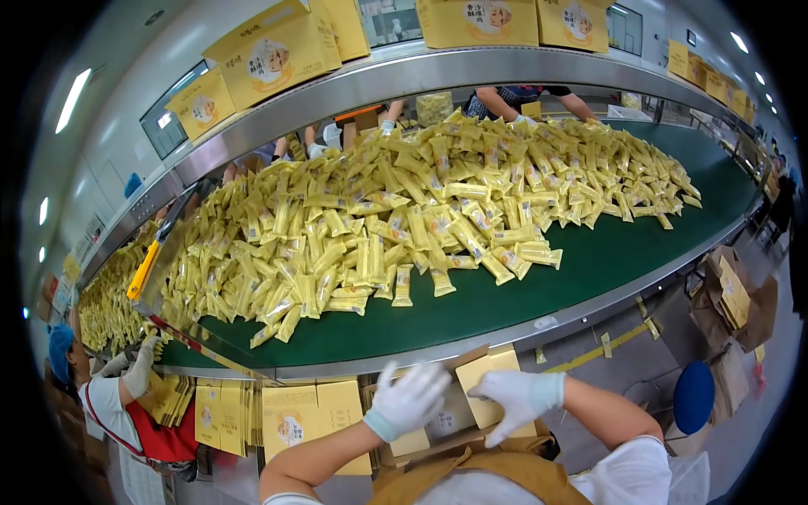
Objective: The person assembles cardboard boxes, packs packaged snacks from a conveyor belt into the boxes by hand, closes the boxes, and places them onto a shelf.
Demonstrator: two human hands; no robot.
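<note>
My left hand (410, 399), in a white glove and blurred by motion, hovers over an open brown carton (450, 412) near my body. Its fingers are spread and nothing shows in them. At the carton's right side my gloved right hand (523, 399) holds a flat yellow box (476, 389), fingers over its top and thumb at its near side. Part of that box is hidden under the hand. Beyond both hands, a large heap of yellow wrapped snack packets (404, 227) lies on a green conveyor belt (438, 324).
A metal rail (337, 362) edges the belt. Folded yellow boxes (295, 421) stand below it at left, beside a co-worker in a red apron (164, 429). A blue stool (694, 397) and an open carton (732, 295) are at right. Overhead, a shelf holds yellow boxes (269, 59).
</note>
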